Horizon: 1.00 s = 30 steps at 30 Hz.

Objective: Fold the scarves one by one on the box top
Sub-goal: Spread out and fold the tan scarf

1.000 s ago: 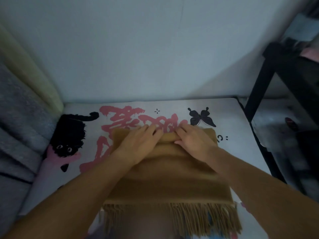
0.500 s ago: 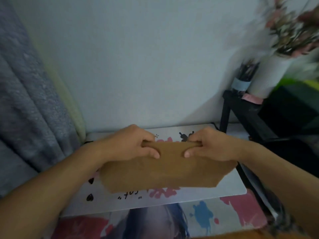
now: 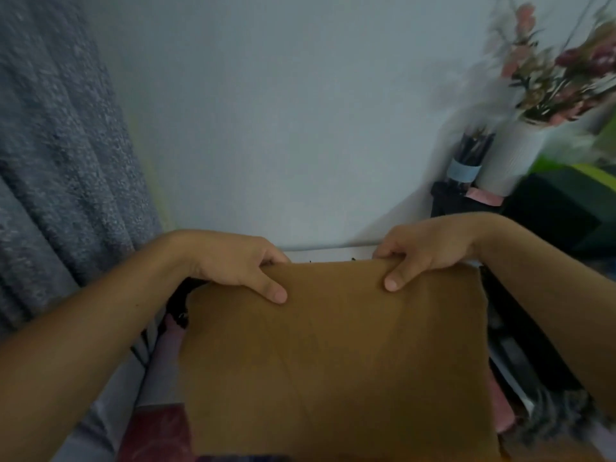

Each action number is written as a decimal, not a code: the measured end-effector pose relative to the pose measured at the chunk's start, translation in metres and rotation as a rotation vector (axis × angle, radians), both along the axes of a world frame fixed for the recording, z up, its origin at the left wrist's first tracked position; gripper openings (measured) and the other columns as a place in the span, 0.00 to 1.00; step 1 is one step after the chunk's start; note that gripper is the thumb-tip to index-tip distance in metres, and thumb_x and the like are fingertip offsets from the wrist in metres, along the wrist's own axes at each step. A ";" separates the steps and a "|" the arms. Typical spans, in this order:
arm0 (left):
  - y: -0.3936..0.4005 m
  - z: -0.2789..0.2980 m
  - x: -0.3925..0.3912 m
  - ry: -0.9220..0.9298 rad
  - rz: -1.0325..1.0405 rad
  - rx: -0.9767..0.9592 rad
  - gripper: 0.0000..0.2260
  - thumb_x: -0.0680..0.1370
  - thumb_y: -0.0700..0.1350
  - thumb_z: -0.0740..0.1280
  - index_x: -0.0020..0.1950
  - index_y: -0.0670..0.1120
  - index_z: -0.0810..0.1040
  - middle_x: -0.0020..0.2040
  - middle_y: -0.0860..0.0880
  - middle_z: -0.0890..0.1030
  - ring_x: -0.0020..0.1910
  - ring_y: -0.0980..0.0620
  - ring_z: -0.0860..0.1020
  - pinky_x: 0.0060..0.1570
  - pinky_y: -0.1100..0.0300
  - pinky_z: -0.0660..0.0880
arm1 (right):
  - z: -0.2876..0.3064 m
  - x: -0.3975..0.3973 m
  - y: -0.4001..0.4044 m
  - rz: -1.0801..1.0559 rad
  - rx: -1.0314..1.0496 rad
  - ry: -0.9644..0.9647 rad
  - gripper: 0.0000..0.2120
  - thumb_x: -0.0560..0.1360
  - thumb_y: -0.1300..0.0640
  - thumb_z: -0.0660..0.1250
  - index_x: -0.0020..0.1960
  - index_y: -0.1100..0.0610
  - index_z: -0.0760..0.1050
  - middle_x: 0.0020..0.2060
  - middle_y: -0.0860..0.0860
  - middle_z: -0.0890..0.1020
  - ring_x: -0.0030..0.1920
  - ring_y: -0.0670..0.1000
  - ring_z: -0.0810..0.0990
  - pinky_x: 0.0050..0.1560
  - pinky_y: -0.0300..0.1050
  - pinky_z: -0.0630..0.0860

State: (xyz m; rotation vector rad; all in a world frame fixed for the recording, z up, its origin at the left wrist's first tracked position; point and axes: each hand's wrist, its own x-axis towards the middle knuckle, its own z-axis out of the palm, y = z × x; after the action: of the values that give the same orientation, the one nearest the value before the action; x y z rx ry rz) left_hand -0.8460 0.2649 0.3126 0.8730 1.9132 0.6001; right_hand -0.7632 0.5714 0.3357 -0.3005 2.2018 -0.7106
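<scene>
A tan scarf [image 3: 333, 355] hangs as a wide flat sheet in front of me, held up by its top edge. My left hand [image 3: 240, 265] pinches that edge near the left corner, thumb on the front. My right hand [image 3: 420, 250] pinches it near the right corner, thumb also on the front. The white box top [image 3: 330, 253] shows only as a thin strip behind the scarf's upper edge; the rest of it is hidden by the cloth.
A grey textured curtain [image 3: 60, 161] fills the left side. At the right, a black shelf [image 3: 550, 211] carries a white vase with pink flowers [image 3: 513, 155] and a cup of brushes [image 3: 466, 158]. A pale wall lies behind.
The scarf lay folded on the box top under both hands; it has been lifted by its top edge and now hangs unfolded lower and wider. The hands have spread apart.
</scene>
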 end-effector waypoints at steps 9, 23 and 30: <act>0.031 -0.231 -0.090 0.157 0.163 -0.294 0.19 0.76 0.55 0.73 0.66 0.54 0.77 0.65 0.56 0.77 0.61 0.55 0.75 0.62 0.59 0.72 | -0.230 -0.111 0.038 -0.034 0.333 0.010 0.09 0.77 0.46 0.70 0.51 0.51 0.80 0.46 0.46 0.83 0.49 0.49 0.82 0.50 0.43 0.77; -0.020 -0.241 -0.081 -0.090 0.515 -0.116 0.15 0.73 0.51 0.76 0.58 0.50 0.81 0.52 0.54 0.85 0.53 0.55 0.82 0.54 0.62 0.76 | -0.264 -0.082 0.091 -0.337 0.209 0.123 0.10 0.72 0.51 0.76 0.42 0.54 0.76 0.41 0.49 0.79 0.47 0.51 0.79 0.42 0.42 0.69; -0.029 -0.052 -0.101 0.313 0.501 0.200 0.07 0.72 0.41 0.76 0.48 0.43 0.81 0.38 0.54 0.82 0.39 0.57 0.79 0.42 0.61 0.75 | -0.076 -0.078 0.091 -0.490 0.005 0.412 0.13 0.70 0.59 0.78 0.42 0.61 0.73 0.34 0.49 0.77 0.36 0.45 0.75 0.39 0.42 0.69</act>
State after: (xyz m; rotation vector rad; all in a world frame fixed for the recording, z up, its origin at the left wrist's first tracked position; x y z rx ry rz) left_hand -0.9466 0.2355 0.2601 0.6321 2.4132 1.0131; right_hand -0.8411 0.6627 0.2594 0.1190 2.7080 -0.9721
